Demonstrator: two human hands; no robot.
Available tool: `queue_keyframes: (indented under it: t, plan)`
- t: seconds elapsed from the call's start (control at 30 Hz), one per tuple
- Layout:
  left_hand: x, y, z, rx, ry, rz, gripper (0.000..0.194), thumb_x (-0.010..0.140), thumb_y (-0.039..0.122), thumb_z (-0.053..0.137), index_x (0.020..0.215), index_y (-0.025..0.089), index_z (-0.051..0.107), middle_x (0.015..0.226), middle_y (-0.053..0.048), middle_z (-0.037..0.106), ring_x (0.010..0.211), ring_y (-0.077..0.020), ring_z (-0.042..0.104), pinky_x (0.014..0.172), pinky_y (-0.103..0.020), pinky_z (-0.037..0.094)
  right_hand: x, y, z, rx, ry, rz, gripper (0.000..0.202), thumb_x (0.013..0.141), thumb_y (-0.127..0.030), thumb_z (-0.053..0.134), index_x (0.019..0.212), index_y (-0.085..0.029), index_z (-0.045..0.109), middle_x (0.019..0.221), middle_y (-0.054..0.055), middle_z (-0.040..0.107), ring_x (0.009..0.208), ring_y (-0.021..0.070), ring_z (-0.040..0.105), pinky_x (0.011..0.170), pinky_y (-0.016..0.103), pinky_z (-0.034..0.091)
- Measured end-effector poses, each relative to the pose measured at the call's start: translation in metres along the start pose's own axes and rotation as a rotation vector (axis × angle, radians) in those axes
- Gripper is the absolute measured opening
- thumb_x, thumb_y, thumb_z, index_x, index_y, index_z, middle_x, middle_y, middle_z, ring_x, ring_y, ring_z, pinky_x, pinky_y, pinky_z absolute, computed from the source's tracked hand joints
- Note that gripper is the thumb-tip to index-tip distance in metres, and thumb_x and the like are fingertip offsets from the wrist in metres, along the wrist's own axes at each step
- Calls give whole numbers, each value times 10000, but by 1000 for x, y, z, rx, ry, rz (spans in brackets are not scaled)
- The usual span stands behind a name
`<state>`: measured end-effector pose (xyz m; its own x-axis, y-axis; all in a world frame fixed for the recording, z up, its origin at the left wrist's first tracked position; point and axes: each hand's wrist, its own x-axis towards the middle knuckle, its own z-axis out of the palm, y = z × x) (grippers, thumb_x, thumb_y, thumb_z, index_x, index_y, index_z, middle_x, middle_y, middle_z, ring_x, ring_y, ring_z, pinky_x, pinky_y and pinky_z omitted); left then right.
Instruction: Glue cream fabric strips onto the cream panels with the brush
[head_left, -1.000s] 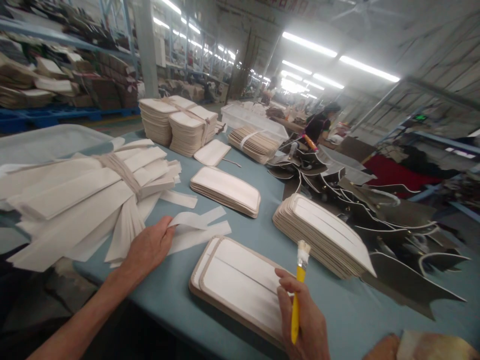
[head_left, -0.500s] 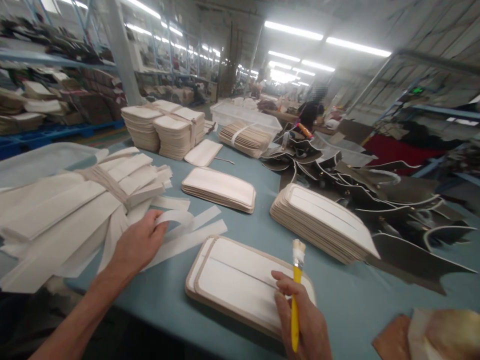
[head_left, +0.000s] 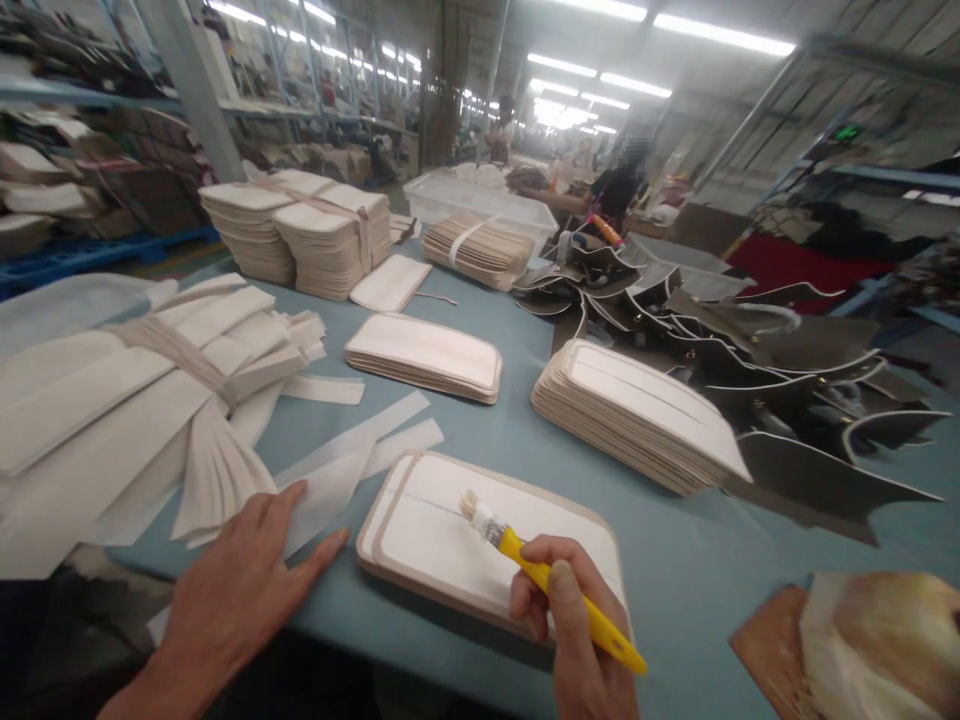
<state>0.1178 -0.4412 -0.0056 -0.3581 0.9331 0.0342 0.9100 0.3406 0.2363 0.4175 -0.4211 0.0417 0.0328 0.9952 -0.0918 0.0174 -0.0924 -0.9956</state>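
Note:
My right hand [head_left: 574, 610] grips a yellow-handled paintbrush [head_left: 551, 585], its pale bristles angled left over a stack of white, beige-edged panels [head_left: 435, 520]. A dark line runs across the top panel. Whether the bristles touch it I cannot tell. My left hand [head_left: 240, 570] lies with thumb and fingers apart on the table's near left part, its fingertips at loose translucent white strips [head_left: 330, 490]. Just behind that hand a fan of white strips [head_left: 221, 470] spreads from a large tied bundle [head_left: 150, 390].
A low panel stack [head_left: 424, 355] and a taller one [head_left: 637, 410] stand farther back. Tied panel stacks [head_left: 330, 245] and a clear plastic bin [head_left: 480, 200] are at the rear. Dark curved pieces with white edges [head_left: 795, 370] cover the right. A plastic-wrapped item [head_left: 877, 640] lies front right.
My left hand has let go of a white strip, come nearer and opened out. The brush has tipped from upright to slanting left over the front stack.

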Motion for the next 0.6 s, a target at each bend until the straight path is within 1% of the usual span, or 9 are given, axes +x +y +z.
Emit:
queue_keyframes:
  t: [0.1, 0.17, 0.23, 0.3, 0.4, 0.43, 0.5, 0.53, 0.6]
  plan:
    - [-9, 5, 8, -10, -17, -22, 654, 964, 585, 326, 1373, 161, 610, 1332, -170, 706, 1173, -375, 704, 1001, -493, 547, 3, -6, 14, 43, -46, 34, 575, 946, -784, 569, 937, -215, 649, 625, -8, 610, 524, 121, 373, 514, 255, 281]
    - [-11, 7, 9, -29, -32, -76, 598, 982, 552, 291, 1302, 211, 663, 1258, -138, 758, 1047, -364, 755, 873, -468, 577, 7, -7, 21, 52, -62, 36, 589, 940, -795, 573, 936, -211, 653, 627, -5, 613, 536, 123, 381, 519, 254, 287]
    - [-11, 7, 8, -61, -40, -139, 592, 970, 560, 288, 1260, 233, 687, 1147, -122, 798, 949, -375, 773, 797, -465, 572, 11, -7, 25, 53, -74, 43, 598, 944, -798, 566, 935, -207, 654, 617, -6, 608, 539, 124, 386, 517, 252, 286]
    - [-10, 8, 5, -190, -13, -196, 586, 925, 604, 329, 1184, 240, 708, 1048, -97, 816, 919, -364, 775, 792, -443, 572, 16, -7, 28, 50, -71, 55, 602, 949, -797, 562, 929, -202, 651, 595, -13, 592, 535, 122, 393, 519, 248, 296]
    - [-8, 13, 1, -501, 25, -243, 538, 862, 683, 400, 951, 248, 705, 856, -47, 795, 827, -290, 763, 748, -351, 582, 23, -4, 31, 49, -38, 82, 594, 949, -787, 573, 924, -197, 641, 565, -26, 569, 527, 116, 414, 532, 239, 327]
    - [-8, 16, 2, -580, 47, -244, 520, 852, 691, 425, 911, 248, 688, 837, -40, 786, 813, -272, 758, 734, -329, 585, 25, -2, 32, 54, -29, 87, 594, 944, -787, 580, 926, -197, 637, 556, -31, 561, 521, 115, 417, 528, 235, 329]
    - [-7, 23, 5, -651, 96, -227, 506, 868, 657, 445, 1005, 230, 681, 929, -56, 800, 868, -265, 769, 756, -320, 597, 29, 2, 35, 69, -18, 93, 593, 932, -790, 590, 927, -199, 626, 531, -45, 533, 500, 114, 413, 511, 229, 324]
    - [-7, 26, 9, -651, 118, -207, 533, 890, 628, 438, 1130, 212, 668, 997, -73, 807, 904, -269, 777, 773, -330, 602, 31, 3, 36, 77, -14, 94, 592, 926, -791, 594, 934, -200, 622, 519, -54, 515, 488, 113, 405, 499, 227, 319]
    - [-7, 29, 18, -622, 123, -137, 623, 944, 571, 392, 1388, 169, 564, 1076, -105, 809, 940, -280, 786, 791, -355, 603, 35, 7, 39, 89, -6, 95, 587, 914, -790, 607, 963, -205, 614, 508, -71, 486, 472, 113, 393, 478, 221, 314]
